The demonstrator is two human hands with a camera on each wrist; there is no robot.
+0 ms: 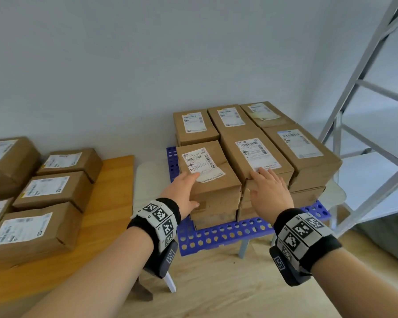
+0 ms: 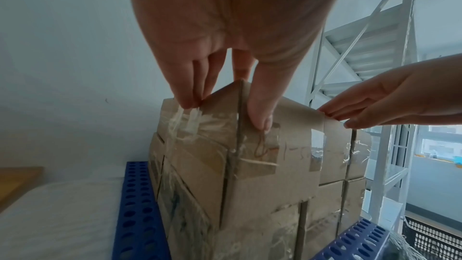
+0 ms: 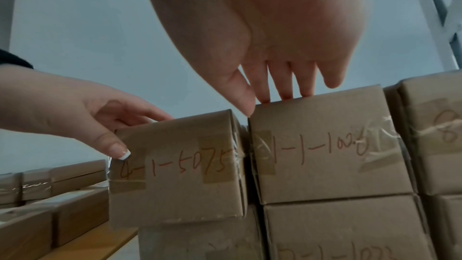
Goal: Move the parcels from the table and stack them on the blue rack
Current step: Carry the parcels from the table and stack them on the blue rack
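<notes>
Brown cardboard parcels with white labels stand two layers high on the blue rack (image 1: 223,235). My left hand (image 1: 184,187) touches the front-left parcel (image 1: 209,180) at its near left corner, fingers along the left side and thumb on the front face, which is marked 5075 in the right wrist view. My right hand (image 1: 267,187) rests flat, fingers straight, on the front top edge of the middle parcel (image 1: 251,154). Several more parcels (image 1: 44,191) lie on the wooden table (image 1: 110,203) at the left.
A white metal shelving frame (image 1: 354,111) rises at the right, close to the rack. The pale wall stands right behind the stack. A gap of wooden floor (image 1: 216,283) separates me from the rack. A dark crate (image 2: 437,240) sits low at the right.
</notes>
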